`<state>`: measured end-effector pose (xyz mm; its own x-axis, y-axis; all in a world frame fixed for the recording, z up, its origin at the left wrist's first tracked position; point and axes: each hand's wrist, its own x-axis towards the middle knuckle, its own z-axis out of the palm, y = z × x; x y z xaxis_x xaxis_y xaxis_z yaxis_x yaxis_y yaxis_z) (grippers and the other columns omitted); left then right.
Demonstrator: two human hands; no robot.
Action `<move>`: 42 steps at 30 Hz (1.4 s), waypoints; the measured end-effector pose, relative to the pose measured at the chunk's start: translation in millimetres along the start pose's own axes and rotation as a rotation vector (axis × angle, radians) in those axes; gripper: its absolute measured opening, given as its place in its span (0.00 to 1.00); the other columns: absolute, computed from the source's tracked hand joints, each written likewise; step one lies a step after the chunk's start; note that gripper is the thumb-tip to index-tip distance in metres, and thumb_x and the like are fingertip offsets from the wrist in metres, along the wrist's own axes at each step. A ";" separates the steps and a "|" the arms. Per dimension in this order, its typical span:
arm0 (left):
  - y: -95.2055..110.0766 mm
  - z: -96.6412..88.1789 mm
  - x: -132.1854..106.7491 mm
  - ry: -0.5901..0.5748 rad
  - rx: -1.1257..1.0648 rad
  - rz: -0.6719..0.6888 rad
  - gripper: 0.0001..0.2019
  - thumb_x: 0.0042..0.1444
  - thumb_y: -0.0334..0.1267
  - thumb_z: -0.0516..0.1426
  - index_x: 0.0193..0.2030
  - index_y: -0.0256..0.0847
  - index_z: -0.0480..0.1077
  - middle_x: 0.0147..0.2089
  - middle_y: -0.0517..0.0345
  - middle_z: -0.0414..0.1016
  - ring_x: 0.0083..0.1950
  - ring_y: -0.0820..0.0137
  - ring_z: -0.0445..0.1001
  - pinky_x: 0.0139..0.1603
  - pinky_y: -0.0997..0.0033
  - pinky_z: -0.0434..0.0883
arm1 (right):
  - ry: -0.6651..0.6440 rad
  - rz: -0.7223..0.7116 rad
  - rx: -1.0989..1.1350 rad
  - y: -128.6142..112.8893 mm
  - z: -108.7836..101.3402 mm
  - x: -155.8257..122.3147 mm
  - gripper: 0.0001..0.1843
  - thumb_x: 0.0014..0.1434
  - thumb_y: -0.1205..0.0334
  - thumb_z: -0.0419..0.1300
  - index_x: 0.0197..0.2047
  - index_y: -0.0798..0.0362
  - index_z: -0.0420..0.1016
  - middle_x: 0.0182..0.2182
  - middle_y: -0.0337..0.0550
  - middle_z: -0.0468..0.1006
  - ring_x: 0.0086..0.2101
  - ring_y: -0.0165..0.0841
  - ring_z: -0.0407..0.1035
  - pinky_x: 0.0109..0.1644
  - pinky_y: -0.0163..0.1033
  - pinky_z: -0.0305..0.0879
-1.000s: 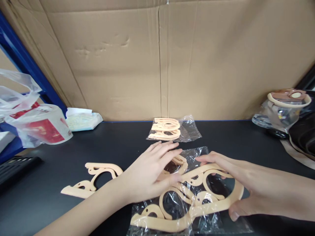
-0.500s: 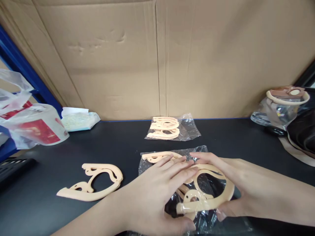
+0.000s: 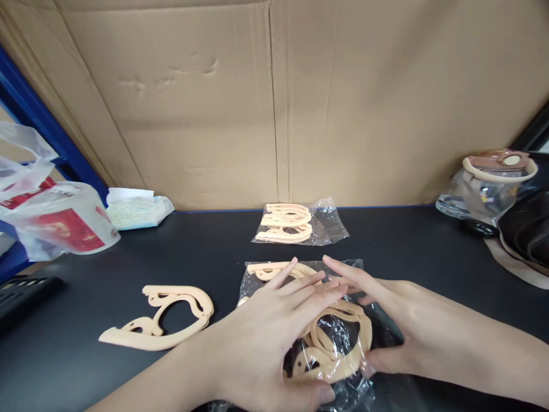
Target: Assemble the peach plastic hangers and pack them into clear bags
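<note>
A clear plastic bag (image 3: 343,395) lies on the black table (image 3: 206,252) in front of me, with cream scroll-shaped plastic pieces (image 3: 330,346) inside it. My left hand (image 3: 274,332) rests flat on the bag and pieces, fingers stretched out, thumb at the near edge. My right hand (image 3: 386,320) presses on the bag from the right, fingers extended toward the left hand, thumb under the pieces' right edge. One loose cream scroll piece (image 3: 163,320) lies on the table to the left of my left arm.
A second bagged set of cream pieces (image 3: 295,224) sits farther back near the cardboard wall (image 3: 274,103). A red-and-white plastic bag (image 3: 55,220) and a tissue pack (image 3: 137,209) lie at the left. A lidded clear bottle (image 3: 493,183) stands at the right.
The cream pieces have slid deeper into the bag and toward me. My right fingers lifted and stretched out, and both hands shifted slightly closer together over the bag.
</note>
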<state>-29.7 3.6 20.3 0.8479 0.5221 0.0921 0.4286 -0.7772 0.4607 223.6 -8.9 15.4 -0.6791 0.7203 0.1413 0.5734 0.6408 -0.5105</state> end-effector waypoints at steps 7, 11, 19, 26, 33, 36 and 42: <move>-3.0 2.9 1.5 -0.099 0.017 -0.053 0.46 0.52 0.48 0.63 0.73 0.38 0.47 0.75 0.48 0.47 0.74 0.52 0.48 0.74 0.45 0.46 | -0.003 -0.007 -0.185 7.0 -1.9 -4.9 0.62 0.49 0.61 0.72 0.73 0.34 0.34 0.55 0.43 0.74 0.47 0.42 0.73 0.49 0.46 0.73; -1.3 2.9 0.2 -0.068 -0.003 -0.060 0.42 0.50 0.45 0.63 0.71 0.44 0.52 0.75 0.52 0.49 0.74 0.51 0.50 0.73 0.46 0.50 | -0.001 0.009 -0.043 3.4 3.4 -5.9 0.50 0.58 0.64 0.65 0.72 0.32 0.38 0.44 0.37 0.77 0.42 0.35 0.73 0.46 0.39 0.72; 5.2 1.7 3.9 0.049 0.021 -0.077 0.35 0.48 0.43 0.65 0.63 0.44 0.61 0.67 0.53 0.64 0.68 0.53 0.61 0.66 0.55 0.64 | 0.048 -0.032 0.006 5.4 25.3 6.7 0.48 0.57 0.68 0.65 0.72 0.37 0.43 0.34 0.34 0.74 0.34 0.32 0.70 0.42 0.38 0.71; 3.8 -7.2 0.6 -0.081 0.039 -0.180 0.52 0.48 0.57 0.66 0.73 0.41 0.46 0.74 0.48 0.52 0.73 0.50 0.52 0.71 0.47 0.56 | 0.032 0.019 0.121 2.2 12.8 9.5 0.41 0.58 0.69 0.63 0.69 0.35 0.51 0.36 0.31 0.79 0.38 0.31 0.73 0.46 0.36 0.68; 6.2 -2.8 0.9 -0.053 0.003 -0.218 0.52 0.44 0.48 0.68 0.73 0.45 0.48 0.73 0.53 0.55 0.71 0.52 0.56 0.69 0.51 0.60 | -0.077 0.100 0.335 -8.7 0.9 10.1 0.40 0.56 0.67 0.65 0.68 0.35 0.55 0.39 0.29 0.82 0.38 0.30 0.76 0.45 0.35 0.69; 6.4 -1.1 0.8 -0.049 0.000 -0.219 0.53 0.44 0.48 0.68 0.73 0.44 0.47 0.72 0.54 0.56 0.71 0.53 0.56 0.70 0.52 0.60 | -0.107 0.121 0.361 -9.6 -1.9 8.8 0.39 0.58 0.67 0.62 0.68 0.34 0.54 0.40 0.28 0.83 0.37 0.30 0.76 0.46 0.36 0.69; 6.2 -5.6 1.6 -0.120 0.062 -0.233 0.53 0.47 0.54 0.66 0.74 0.39 0.45 0.76 0.52 0.44 0.74 0.49 0.48 0.72 0.46 0.53 | -0.087 0.256 0.546 -3.8 0.0 9.3 0.26 0.71 0.52 0.47 0.69 0.42 0.51 0.39 0.36 0.82 0.40 0.32 0.74 0.55 0.43 0.64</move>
<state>-27.4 1.5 28.2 0.7532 0.6473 -0.1169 0.6318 -0.6627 0.4021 215.1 -4.7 18.6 -0.5989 0.7944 -0.1014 0.4212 0.2047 -0.8836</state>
